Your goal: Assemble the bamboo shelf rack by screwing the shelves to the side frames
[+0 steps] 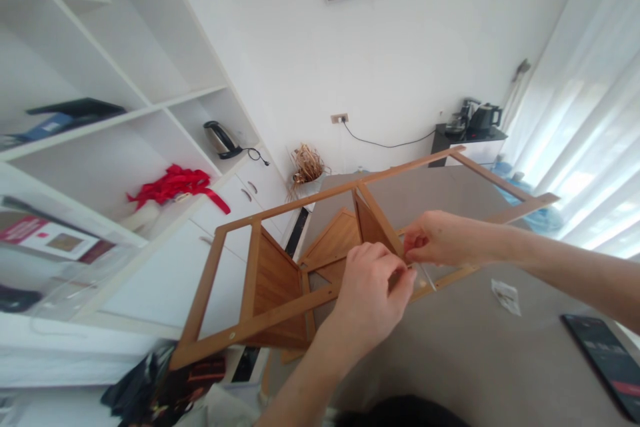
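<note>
A wooden frame (295, 311) with slatted side rails lies across the grey table, with flat wooden panels (280, 267) set between its rails. My left hand (373, 287) rests over the near rail, its thumb and fingers pinched at a joint around a small thing I cannot make out. Just beyond it, my right hand (433, 239) is closed, fingertips curled down at the same spot. A thin pale rod (429, 277) sticks out below the right fingers; its kind is unclear. Both sets of fingertips nearly meet and hide the joint.
On the grey table (480, 353) lie a small plastic bag (506, 297) and a phone (603, 360). White shelves (155, 107) stand at the left, holding a kettle (223, 140) and red ribbon (175, 185). Blue water bottles (545, 219) sit by the curtain.
</note>
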